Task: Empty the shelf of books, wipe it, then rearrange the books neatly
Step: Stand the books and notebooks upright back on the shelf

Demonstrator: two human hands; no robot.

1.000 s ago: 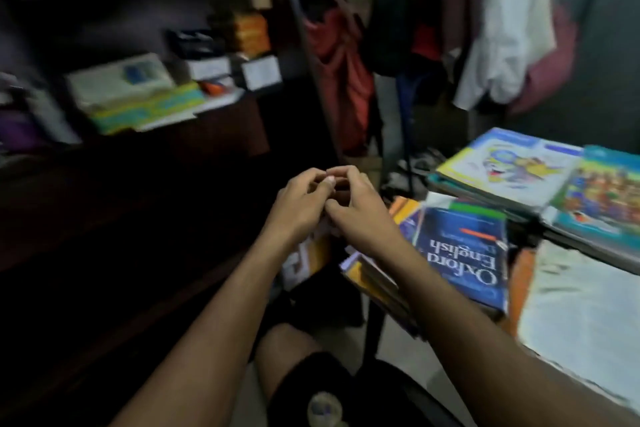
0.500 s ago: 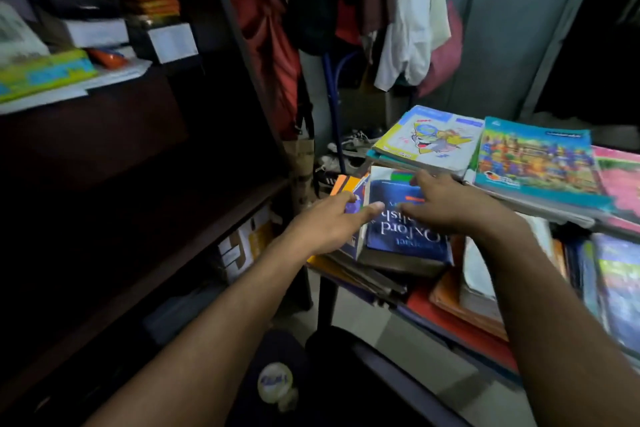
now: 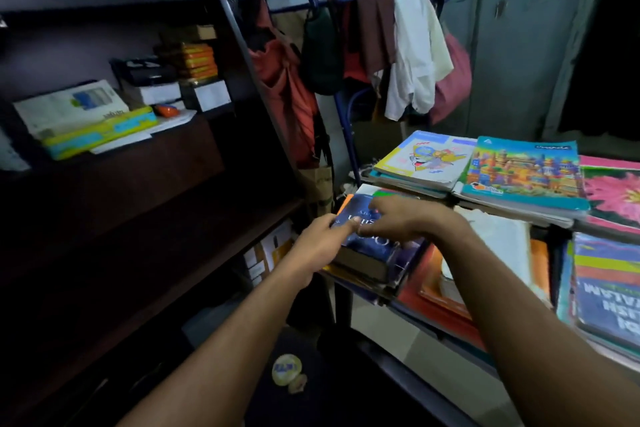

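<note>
Left hand [image 3: 320, 244]: frame centre, its grip pinching the near left corner of the dark blue book [image 3: 372, 239], thumb on the cover.
Right hand [image 3: 398, 220]: just right of the left hand, fingers curled down onto the same cover; its grip looks clamped on the book.
Dark blue book: tops a stack at the left end of the desk [image 3: 429, 317], centre frame.
Other books [image 3: 526, 170]: colourful piles, right of frame.
Shelf [image 3: 162, 253]: dark, left of frame; upper tier carries boxes and a yellow book [image 3: 100, 133].
Clothes [image 3: 412, 52]: hanging, top centre.
</note>
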